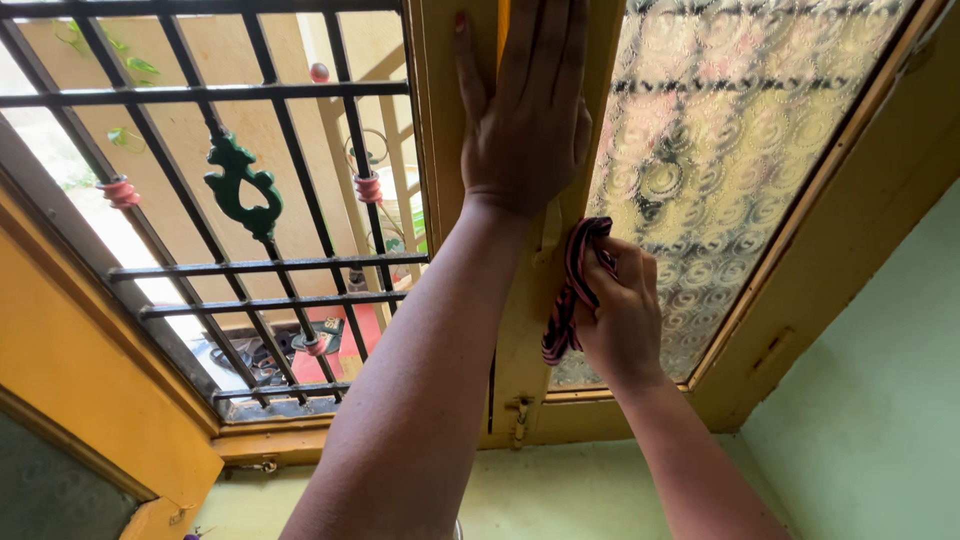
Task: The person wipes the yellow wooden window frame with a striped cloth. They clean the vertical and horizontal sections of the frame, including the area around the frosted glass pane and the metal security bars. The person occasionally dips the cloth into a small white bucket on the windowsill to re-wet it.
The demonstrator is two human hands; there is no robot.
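striped cloth (566,300) bunched inside right hand (620,315) fingers (604,278).

We see a striped cloth (567,300), dark red with thin pale lines, bunched into a crumpled wad and clutched in our right hand (620,315); one loose fold hangs down below the fist, just beside the patterned frosted glass pane (730,150). The yellow wooden window frame (520,330) stands upright between the pane and the open barred side; our left hand (525,120) lies flat against it, fingers spread upward.
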